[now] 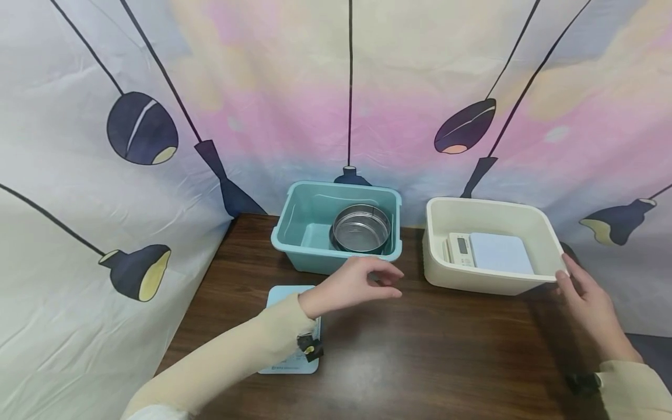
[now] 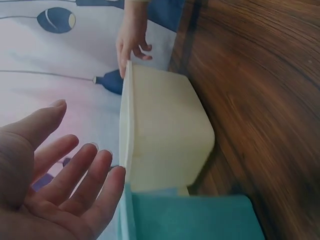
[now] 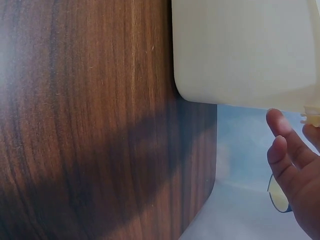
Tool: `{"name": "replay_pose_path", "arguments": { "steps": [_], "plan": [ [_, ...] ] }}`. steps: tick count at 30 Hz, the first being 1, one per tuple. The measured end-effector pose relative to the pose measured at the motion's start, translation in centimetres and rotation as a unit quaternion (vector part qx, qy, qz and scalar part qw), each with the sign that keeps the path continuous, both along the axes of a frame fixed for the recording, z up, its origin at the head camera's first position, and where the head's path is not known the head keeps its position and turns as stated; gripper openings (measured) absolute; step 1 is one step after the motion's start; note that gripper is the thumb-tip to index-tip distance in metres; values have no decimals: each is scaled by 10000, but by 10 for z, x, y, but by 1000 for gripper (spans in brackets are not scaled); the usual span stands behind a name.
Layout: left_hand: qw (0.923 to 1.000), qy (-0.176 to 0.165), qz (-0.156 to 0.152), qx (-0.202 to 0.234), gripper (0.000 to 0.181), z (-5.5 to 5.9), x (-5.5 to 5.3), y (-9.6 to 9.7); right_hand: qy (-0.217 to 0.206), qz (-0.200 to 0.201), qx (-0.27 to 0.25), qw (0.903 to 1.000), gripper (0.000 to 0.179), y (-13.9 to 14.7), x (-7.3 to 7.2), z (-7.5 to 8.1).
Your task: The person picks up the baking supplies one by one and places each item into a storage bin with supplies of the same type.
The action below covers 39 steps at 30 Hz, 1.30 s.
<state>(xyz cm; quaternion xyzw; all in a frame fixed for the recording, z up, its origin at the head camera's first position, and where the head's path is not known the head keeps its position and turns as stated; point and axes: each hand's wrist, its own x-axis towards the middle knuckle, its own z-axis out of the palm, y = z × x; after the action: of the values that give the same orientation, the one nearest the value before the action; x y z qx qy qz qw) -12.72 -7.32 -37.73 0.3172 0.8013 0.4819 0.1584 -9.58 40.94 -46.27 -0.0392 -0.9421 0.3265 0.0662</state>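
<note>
My left hand (image 1: 362, 283) hovers in front of the teal bin (image 1: 315, 262), its fingers loosely bent and holding nothing. In the left wrist view its palm and spread fingers (image 2: 90, 172) show. Inside the teal bin sits a round metal sieve (image 1: 362, 230), toward the right side. At the right end of the cream bin (image 1: 472, 282), my right hand (image 1: 590, 306) touches the rim corner with its fingertips, the fingers fairly straight. The cream bin holds a kitchen scale (image 1: 501, 252) with a pale platform and a small display. In the right wrist view, fingers (image 3: 295, 150) extend beside the bin's end wall.
A light blue flat device (image 1: 291, 364) lies on the dark wooden table (image 1: 420, 356), partly hidden under my left forearm. Both bins stand at the table's back, before a patterned cloth (image 1: 294, 99). A gap separates the two bins.
</note>
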Motion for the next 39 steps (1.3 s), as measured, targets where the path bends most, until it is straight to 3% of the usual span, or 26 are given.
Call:
{"name": "replay_pose_path", "arguments": {
  "steps": [8, 16, 21, 27, 39],
  "plan": [
    [9994, 119, 243, 197, 37, -15, 0, -38, 19, -15, 13, 10000, 62, 0, 1, 0],
    [9990, 143, 413, 82, 40, -23, 2, -77, 28, -12, 35, 10000, 62, 1, 0, 0],
    [9974, 196, 693, 83, 38, -33, 3, -97, 36, -4, 38, 10000, 62, 2, 1, 0],
    [9940, 223, 1065, 101, 35, -46, 4, -116, -11, 36, -23, 10000, 63, 2, 2, 0],
    [9879, 399, 1497, -31, 32, -67, 10, -147, 117, 16, -27, 9999, 62, 1, 1, -2]
  ]
}}
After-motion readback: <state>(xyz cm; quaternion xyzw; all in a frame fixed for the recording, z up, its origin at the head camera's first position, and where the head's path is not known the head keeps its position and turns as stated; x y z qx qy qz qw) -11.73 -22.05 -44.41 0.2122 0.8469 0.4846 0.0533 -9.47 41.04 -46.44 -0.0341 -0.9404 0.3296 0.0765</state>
